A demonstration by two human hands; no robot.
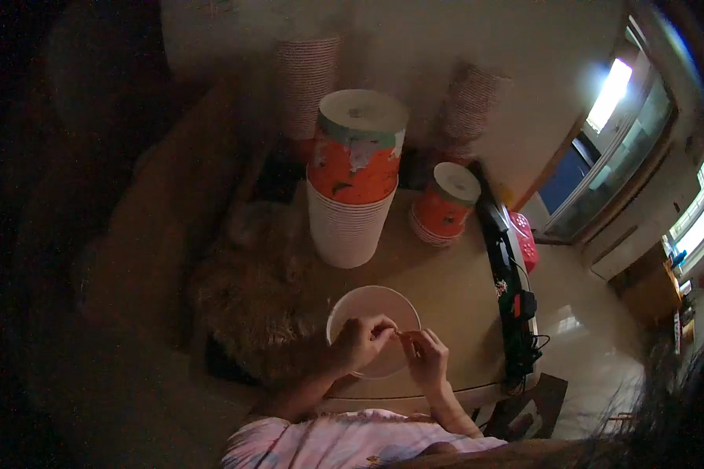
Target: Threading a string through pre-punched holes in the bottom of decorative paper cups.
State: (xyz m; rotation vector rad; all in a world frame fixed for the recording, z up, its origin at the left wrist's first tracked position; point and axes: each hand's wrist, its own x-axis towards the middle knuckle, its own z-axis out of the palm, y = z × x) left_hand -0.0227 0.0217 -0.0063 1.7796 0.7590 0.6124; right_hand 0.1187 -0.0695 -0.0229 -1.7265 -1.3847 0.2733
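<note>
My left hand (361, 341) and my right hand (426, 356) meet fingertip to fingertip over a round white paper tub (371, 296). Both hands are closed in a pinch. Whatever lies between the fingertips is too small to make out. The tub stands near the front edge of the table (446, 289), and my hands hide part of its inside. Beyond it rises a tall stack of nested paper tubs (354, 184), upside down, with orange, green and white sides. A shorter stack of similar tubs (444, 205) stands to its right.
Tall stacks of nested cups or tubs (308, 82) stand dimly by the wall. A shaggy brown furry thing (250, 301) lies left of the tub. Along the table's right edge runs a black strip with cables (522, 352). A pink basket (523, 241) is beyond it.
</note>
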